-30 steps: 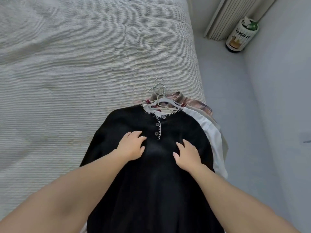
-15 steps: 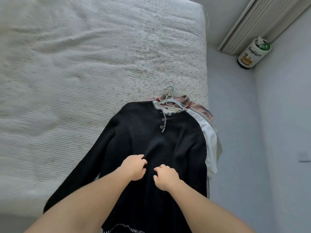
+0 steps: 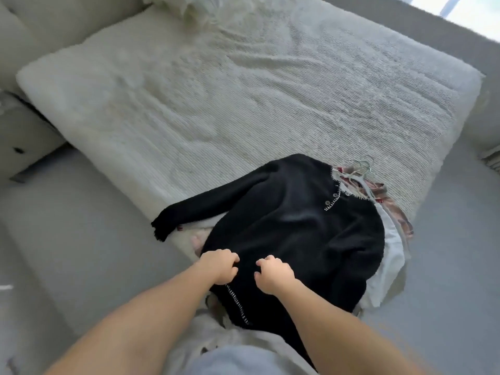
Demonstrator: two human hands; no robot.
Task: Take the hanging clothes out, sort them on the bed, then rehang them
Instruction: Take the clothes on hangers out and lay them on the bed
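A black knit sweater (image 3: 297, 234) with white stitched trim lies on top of a pile of clothes at the near corner of the bed (image 3: 243, 104). Under it show a white garment (image 3: 389, 255) and a plaid shirt (image 3: 400, 212). Pale hangers (image 3: 361, 169) stick out at the collars. My left hand (image 3: 220, 266) and my right hand (image 3: 273, 274) both pinch the black sweater's fabric near its lower hem, fingers curled into the knit. One sleeve (image 3: 205, 207) stretches left over the bed edge.
The bed has a ribbed cream cover with a pillow (image 3: 194, 6) at its far end. A pale bedside cabinet (image 3: 24, 142) stands at the left. Grey floor (image 3: 67, 239) runs along both sides of the bed.
My hands slid down the sweater from the chest to the hem area and closed on the fabric. The view swung and pulled back, showing most of the bed.
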